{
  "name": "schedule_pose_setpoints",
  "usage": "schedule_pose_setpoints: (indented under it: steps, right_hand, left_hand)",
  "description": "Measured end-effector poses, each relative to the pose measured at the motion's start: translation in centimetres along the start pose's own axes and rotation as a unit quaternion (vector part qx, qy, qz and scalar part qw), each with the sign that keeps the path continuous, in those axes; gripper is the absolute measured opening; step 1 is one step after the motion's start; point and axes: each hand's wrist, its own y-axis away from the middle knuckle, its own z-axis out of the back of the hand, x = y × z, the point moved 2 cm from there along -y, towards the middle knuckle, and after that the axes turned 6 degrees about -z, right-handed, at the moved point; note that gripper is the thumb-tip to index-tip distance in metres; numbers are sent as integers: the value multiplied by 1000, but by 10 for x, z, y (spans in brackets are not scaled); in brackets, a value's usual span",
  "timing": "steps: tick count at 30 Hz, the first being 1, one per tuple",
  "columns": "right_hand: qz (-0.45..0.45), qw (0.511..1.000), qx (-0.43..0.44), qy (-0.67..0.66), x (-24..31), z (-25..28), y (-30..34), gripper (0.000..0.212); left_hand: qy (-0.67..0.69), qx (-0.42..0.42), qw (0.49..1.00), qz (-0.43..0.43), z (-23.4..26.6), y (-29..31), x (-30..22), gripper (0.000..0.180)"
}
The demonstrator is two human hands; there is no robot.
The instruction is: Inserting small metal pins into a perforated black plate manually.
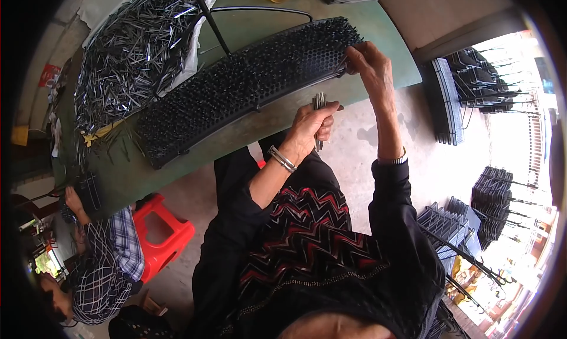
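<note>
Your left hand is closed around a bundle of metal pins; your right hand pinches the black perforated panel on the table.

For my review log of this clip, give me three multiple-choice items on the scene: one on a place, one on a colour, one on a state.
1. Where does the pile of loose metal pins lie?
A. on the table, left of the black panel
B. on the floor by the stool
C. in the person's lap

2. What colour is the plastic stool?
A. blue
B. red
C. white

3. What is the left hand doing?
A. lying flat and empty on the table
B. gripping a small bundle of metal pins
C. holding a cup

Answers:
1 A: the pins are heaped on the table beside the left end of the panel.
2 B: the stool under the table edge is red.
3 B: the left hand is closed round a bundle, while the right hand touches the panel's right end.
</note>
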Motion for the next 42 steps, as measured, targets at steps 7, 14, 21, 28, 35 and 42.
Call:
schedule_pose_setpoints:
  steps: [7,14,21,28,35,42]
  right_hand:
    - [-105,994,38,-3,3,0,17,27]
    - [-137,988,49,-46,-11,-7,33,20]
    - [-132,987,85,-27,-11,-2,33,18]
    - [-129,988,89,-15,-12,1,33,18]
    - [-77,997,-3,27,-8,12,23,17]
    - [-5,984,-169,55,-19,0,-16,16]
  left_hand:
    - [51,-61,992,-93,-6,1,-21,30]
    - [-5,-58,991,-118,-9,4,-20,17]
    - [54,-59,991,-106,-12,7,-16,17]
    - [42,-56,994,-86,-8,9,-17,16]
    - [78,-82,991,-78,-6,13,-12,20]
    - [122,-59,990,-26,-10,10,-1,22]
